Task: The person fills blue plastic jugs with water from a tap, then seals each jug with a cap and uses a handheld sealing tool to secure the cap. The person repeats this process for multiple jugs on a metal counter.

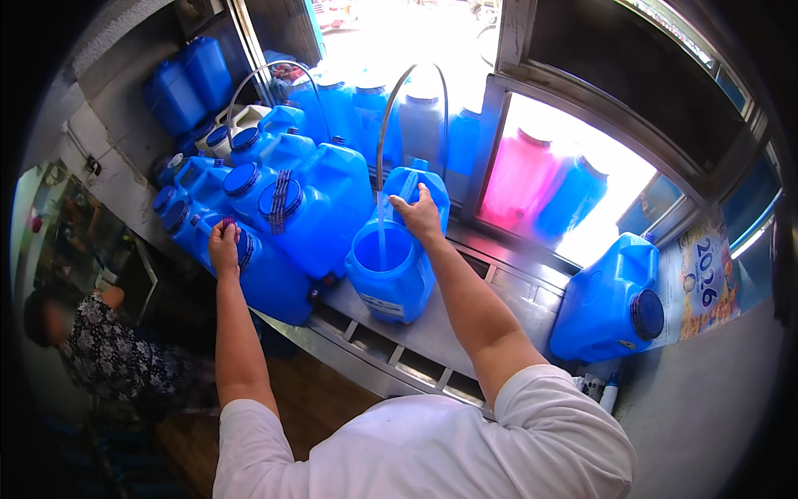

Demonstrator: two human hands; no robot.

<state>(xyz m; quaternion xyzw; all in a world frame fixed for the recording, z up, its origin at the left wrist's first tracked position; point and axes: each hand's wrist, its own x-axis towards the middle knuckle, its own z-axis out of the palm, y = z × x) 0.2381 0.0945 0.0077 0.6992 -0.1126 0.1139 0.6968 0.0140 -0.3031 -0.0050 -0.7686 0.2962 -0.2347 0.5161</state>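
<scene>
An open blue plastic jug [368, 284] stands on the metal counter [336, 299] before me, its wide mouth facing up towards me. From a curved metal spout [381, 134], a stream of water [382, 240] falls into that mouth. My right hand [419, 215] is on the jug's handle part, thumb and forefinger spread to either side; its other fingers are mostly hidden. Further left, my left hand [224, 249] pinches a small purple cap [229, 221] above a capped blue jug [271, 287]. A larger capped jug [330, 206] lies between my hands.
Several more blue jugs [241, 179] crowd the counter's left. A second curved spout [274, 63] arches over them. One capped jug [605, 299] stands at right near a calendar [704, 268]. Containers, including a pink one [517, 174], line the window. A person [118, 349] is at lower left.
</scene>
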